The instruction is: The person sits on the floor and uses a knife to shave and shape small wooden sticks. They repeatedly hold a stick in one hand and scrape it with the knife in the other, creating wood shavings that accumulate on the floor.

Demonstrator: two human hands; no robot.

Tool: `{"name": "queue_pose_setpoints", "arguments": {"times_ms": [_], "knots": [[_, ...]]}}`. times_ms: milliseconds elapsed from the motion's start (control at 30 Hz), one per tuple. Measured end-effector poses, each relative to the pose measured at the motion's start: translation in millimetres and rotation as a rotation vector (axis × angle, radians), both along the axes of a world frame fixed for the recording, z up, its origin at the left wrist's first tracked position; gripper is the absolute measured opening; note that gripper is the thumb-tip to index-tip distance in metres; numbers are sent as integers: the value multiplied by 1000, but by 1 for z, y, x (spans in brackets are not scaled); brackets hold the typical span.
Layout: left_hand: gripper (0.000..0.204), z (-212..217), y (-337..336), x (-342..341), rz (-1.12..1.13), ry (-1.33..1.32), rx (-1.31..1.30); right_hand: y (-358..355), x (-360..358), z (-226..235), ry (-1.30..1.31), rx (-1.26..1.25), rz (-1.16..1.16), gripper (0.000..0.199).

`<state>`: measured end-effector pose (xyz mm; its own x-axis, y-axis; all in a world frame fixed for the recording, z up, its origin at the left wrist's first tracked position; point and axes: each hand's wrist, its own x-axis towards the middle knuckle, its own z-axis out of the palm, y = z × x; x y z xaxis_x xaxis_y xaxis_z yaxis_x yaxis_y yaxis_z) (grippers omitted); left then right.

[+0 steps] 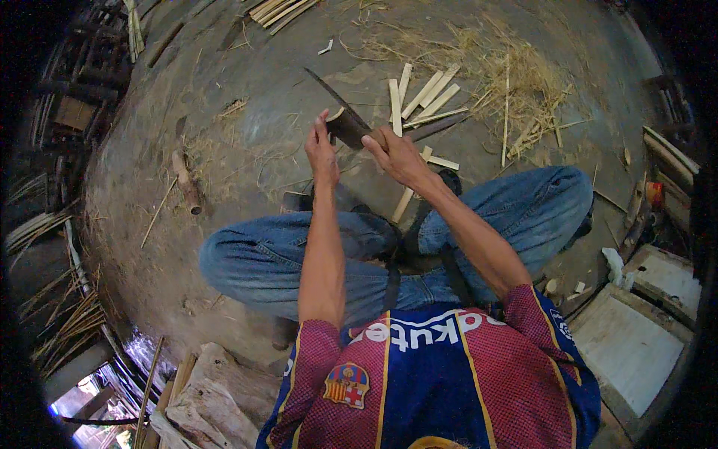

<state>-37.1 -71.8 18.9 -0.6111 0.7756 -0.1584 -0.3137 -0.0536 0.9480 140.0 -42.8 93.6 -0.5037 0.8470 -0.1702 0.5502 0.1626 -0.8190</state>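
My left hand [321, 153] grips the left edge of a split bamboo piece [348, 130], curved and dark, with a pale cut rim. In my right hand [398, 159] is a knife, closed around its handle, which the fingers hide. The knife's long dark blade [330, 90] slants up and to the left, across the bamboo's far right edge; whether it bites in, I cannot tell. Just beyond my right hand, several pale bamboo strips [396, 106] lie fanned on the ground. A darker strip [441, 126] rests beside them. Two more strips [404, 203] lie crossed near my feet.
Thin fibrous shavings [516, 78] spread at the far right. A short round stick [185, 183] lies on the left. More strips [283, 13] sit at the far edge. Framed panels [632, 348] stand at the near right, and a pale rough slab [221, 396] at the near left.
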Motion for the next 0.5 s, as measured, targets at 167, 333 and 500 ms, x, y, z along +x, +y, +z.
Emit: {"name": "queue_pose_setpoints", "arguments": {"times_ms": [167,333,500], "knots": [[50,7,0,5,1,-88,-36,4,-1,-16,-62,67,21,46],[59,5,2,1,16,-70,-95,7,-1,-19,52,131,25,43],[81,2,-7,-3,29,86,-14,-6,-15,68,431,142,-65,40]]}}
